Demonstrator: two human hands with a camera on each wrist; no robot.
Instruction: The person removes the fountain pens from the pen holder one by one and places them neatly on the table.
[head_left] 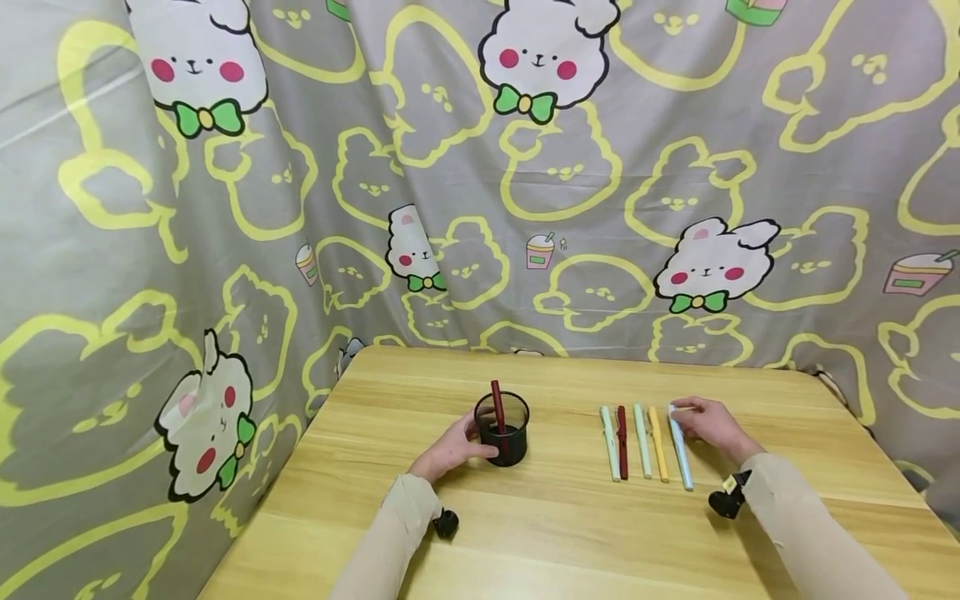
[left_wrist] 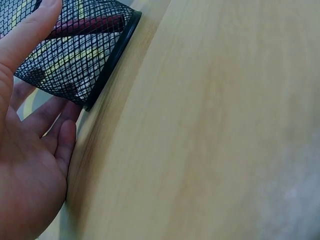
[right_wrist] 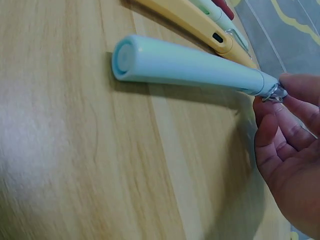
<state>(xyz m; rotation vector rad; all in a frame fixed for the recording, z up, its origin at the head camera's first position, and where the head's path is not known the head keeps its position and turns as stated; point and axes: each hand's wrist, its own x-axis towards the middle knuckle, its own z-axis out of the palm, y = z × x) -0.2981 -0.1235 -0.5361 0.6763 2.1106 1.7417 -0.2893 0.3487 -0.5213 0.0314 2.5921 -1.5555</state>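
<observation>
A black mesh pen holder (head_left: 513, 457) stands upright on the table, with a dark red pen (head_left: 497, 402) leaning inside it. My left hand (head_left: 452, 448) grips the holder from its left side. In the left wrist view, the thumb and fingers lie around the mesh wall (left_wrist: 75, 65). On the right, my right hand (head_left: 711, 423) pinches the far end of a light blue pen (head_left: 682, 454). The right wrist view shows the fingertips at that pen's clip end, while its barrel (right_wrist: 190, 67) extends over the wood toward the camera.
Left of the blue pen lie a yellow pen (head_left: 658, 446), a pale green pen (head_left: 642, 442), another dark red pen (head_left: 622, 442) and another pale green pen (head_left: 611, 446), roughly parallel. A patterned curtain (head_left: 465, 183) hangs behind and left of the wooden table (head_left: 555, 533).
</observation>
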